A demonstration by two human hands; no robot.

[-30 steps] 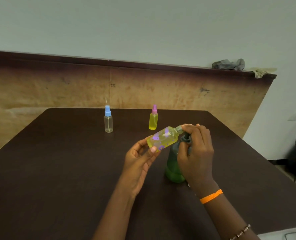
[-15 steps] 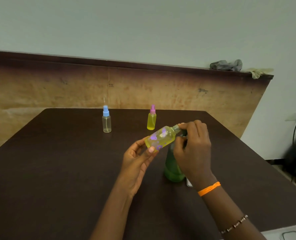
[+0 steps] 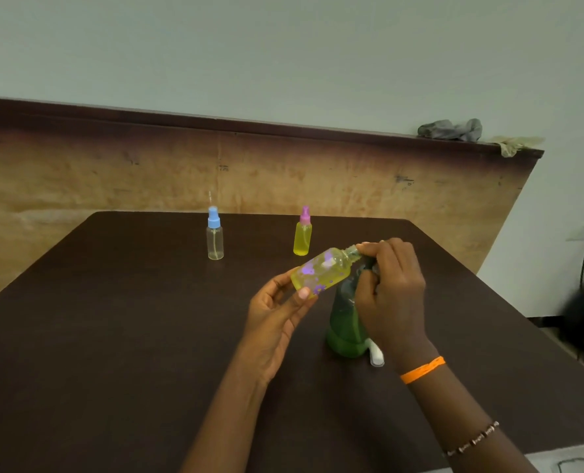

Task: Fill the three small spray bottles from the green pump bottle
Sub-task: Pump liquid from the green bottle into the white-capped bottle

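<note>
two hands meet at frame centre: left hand (image 3: 277, 315) grips the tilted yellow bottle (image 3: 321, 273), right hand (image 3: 391, 295) fingers curl on the green pump bottle (image 3: 343, 322) top.

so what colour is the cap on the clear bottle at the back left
Light blue: the spray cap on the clear bottle, seen in the head view.
</note>
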